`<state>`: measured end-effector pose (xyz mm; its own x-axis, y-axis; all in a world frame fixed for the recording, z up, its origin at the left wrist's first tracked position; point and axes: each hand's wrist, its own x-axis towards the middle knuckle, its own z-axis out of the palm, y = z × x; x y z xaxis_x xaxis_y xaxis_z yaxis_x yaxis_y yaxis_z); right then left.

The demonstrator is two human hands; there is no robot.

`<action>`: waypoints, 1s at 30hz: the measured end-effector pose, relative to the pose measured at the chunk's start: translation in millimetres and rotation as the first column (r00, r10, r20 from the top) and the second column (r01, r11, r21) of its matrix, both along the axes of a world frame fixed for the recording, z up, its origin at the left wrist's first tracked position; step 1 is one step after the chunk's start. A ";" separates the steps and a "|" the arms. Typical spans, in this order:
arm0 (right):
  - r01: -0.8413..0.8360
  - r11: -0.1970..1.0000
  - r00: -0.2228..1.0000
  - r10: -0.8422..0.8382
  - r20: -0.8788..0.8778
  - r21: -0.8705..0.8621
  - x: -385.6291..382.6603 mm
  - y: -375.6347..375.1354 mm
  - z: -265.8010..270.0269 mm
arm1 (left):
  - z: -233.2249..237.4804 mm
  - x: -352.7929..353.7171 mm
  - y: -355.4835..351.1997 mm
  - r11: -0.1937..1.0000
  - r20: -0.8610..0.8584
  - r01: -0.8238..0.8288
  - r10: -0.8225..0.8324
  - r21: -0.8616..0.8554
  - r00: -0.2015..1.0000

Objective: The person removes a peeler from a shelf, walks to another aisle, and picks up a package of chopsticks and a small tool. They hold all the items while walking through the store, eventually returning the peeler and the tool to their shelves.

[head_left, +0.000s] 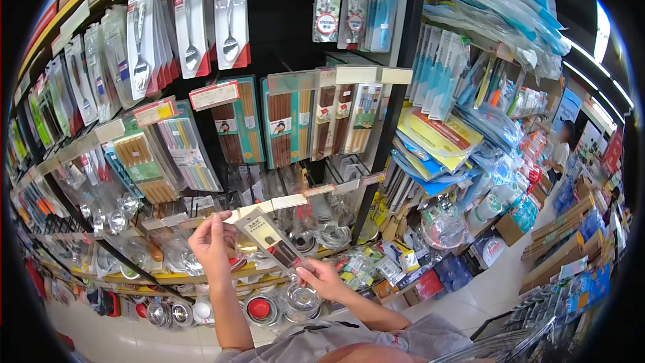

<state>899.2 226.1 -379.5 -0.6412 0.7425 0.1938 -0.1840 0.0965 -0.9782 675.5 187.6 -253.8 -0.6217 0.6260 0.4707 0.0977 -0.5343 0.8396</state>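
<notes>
My right hand (321, 278) pinches the lower end of a narrow carded package (271, 239), which slants from upper left to lower right and has a pale printed top and a dark lower part. To its left, my left hand (211, 240) is raised by the front edge of a shelf, its thumb and fingers pressed together near the price strip (277, 203). Whether anything thin is between those fingers is hard to make out. Above both hands hang packs of chopsticks (289, 128) on hooks.
Packaged spoons (230, 20) hang higher up. Bowls, one of them red (258, 308), sit on the lowest shelf. Yellow and blue flat packs (440, 136) stick out at the right. An aisle (500, 279) runs off to the right, with a person (559, 151) far down it.
</notes>
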 end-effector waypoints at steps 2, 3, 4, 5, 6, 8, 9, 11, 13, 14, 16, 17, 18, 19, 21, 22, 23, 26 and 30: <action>0.000 1.000 1.000 0.000 -0.014 0.001 3.3 -0.4 0.6 | -5.0 -4.6 -2.1 0.999 0.051 -0.004 0.001 0.042 0.999; 0.016 1.000 1.000 -0.016 -0.021 0.000 4.7 -2.2 2.0 | -14.3 -8.8 -1.1 0.999 0.047 -0.001 -0.001 0.042 0.999; 0.030 1.000 0.999 -0.030 -0.028 -0.003 5.8 -3.0 2.3 | -25.3 -13.2 0.5 0.998 0.046 -0.004 0.001 0.058 0.999; 0.028 1.000 0.999 -0.028 -0.032 -0.008 6.8 -1.3 -0.1 | -30.7 -14.4 -0.5 0.997 0.046 -0.009 0.006 0.071 0.999; 0.043 0.999 0.998 -0.044 -0.054 -0.026 7.9 0.7 -3.9 | -33.8 -12.9 -4.9 0.999 0.047 0.019 -0.022 0.046 0.999; 0.053 0.997 0.995 -0.057 -0.079 -0.050 11.2 0.5 -3.4 | -38.0 -12.1 -12.2 0.999 0.028 0.031 -0.030 -0.021 0.999; 0.046 0.997 0.996 -0.052 -0.079 -0.069 12.1 1.3 -0.9 | -38.1 -10.8 -15.2 0.996 0.015 0.048 -0.047 -0.072 0.999; 0.064 0.997 0.995 -0.068 -0.077 -0.048 13.9 2.1 2.1 | -32.3 -3.2 -17.9 0.992 0.040 0.016 -0.011 -0.123 0.999; 0.055 0.997 0.995 -0.060 -0.077 -0.056 13.8 3.5 -1.2 | -32.4 -0.9 -18.8 0.996 -0.012 0.013 -0.014 -0.091 1.000; 0.058 0.997 0.994 -0.062 -0.085 -0.054 12.8 3.5 -1.4 | -32.3 -2.5 -21.0 0.993 -0.013 0.050 -0.052 -0.105 0.999; 0.053 0.997 0.994 -0.058 -0.092 -0.052 11.5 3.8 1.1 | -30.3 1.9 -21.8 0.994 -0.005 0.044 -0.045 -0.103 0.999; 0.034 0.997 0.996 -0.040 -0.083 -0.067 10.8 3.6 1.4 | -30.1 2.4 -24.3 0.995 -0.001 0.042 -0.042 -0.094 0.999; 0.047 0.997 0.995 -0.052 -0.090 -0.060 10.1 3.3 1.3 | -35.3 -1.8 -25.3 0.995 -0.023 0.062 -0.064 -0.083 0.998; 0.056 0.997 0.993 -0.061 -0.098 -0.051 9.0 2.8 0.9 | -34.7 -1.9 -27.2 0.995 -0.035 0.069 -0.072 -0.078 0.997; 0.025 0.996 0.994 -0.034 -0.100 -0.088 7.0 0.1 1.6 | -33.3 0.4 -28.6 0.997 -0.060 0.072 -0.074 -0.037 0.996; 0.035 0.995 0.992 -0.046 -0.114 -0.097 6.0 0.3 1.6 | -37.7 -1.6 -30.9 0.998 -0.056 0.046 -0.048 -0.031 0.997; 0.048 0.994 0.990 -0.061 -0.130 -0.102 5.0 1.0 1.6 | -41.2 -3.4 -31.2 0.994 -0.062 0.097 -0.101 -0.053 0.993; 0.007 0.994 0.993 -0.020 -0.118 -0.105 2.0 -0.7 0.3 | -28.9 8.3 -28.8 0.982 -0.069 0.181 -0.185 -0.054 0.980; 0.020 0.992 1.000 -0.022 0.014 0.126 -2.0 0.5 2.6 | -23.6 4.2 -23.9 0.975 -0.037 0.223 -0.223 -0.009 0.974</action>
